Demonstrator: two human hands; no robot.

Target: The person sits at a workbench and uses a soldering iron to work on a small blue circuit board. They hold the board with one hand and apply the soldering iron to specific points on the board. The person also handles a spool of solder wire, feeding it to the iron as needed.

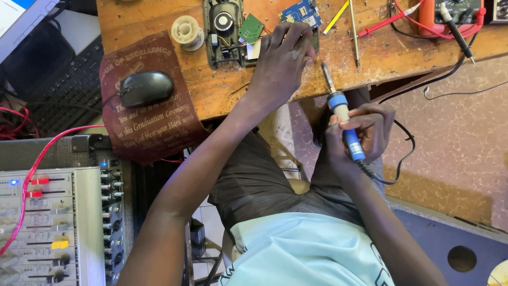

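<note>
Far left: a grey audio mixer [53,222] with a red cable [32,175] across it, and a dark keyboard [69,90] above. On the wooden counter [222,95], a maroon printed cloth [153,127] draped over the front edge, carrying a black computer mouse [146,88]. Further along, a pale spool [186,32], then an opened black device shell [225,32] with a small green board [251,28] lying on it. Left hand [280,61] laid flat on the counter, fingers spread and pressed down over the shell's right end and a blue circuit board [301,11]; no closed grip, just holding down. To its right, a soldering iron [344,116] with blue handle, tip just above the counter's edge, pinched firmly in the right hand [362,132] over the lap, grip shut round the handle. Beyond, a yellow stick [337,17], red probe leads [386,21] and an orange meter [452,13].
</note>
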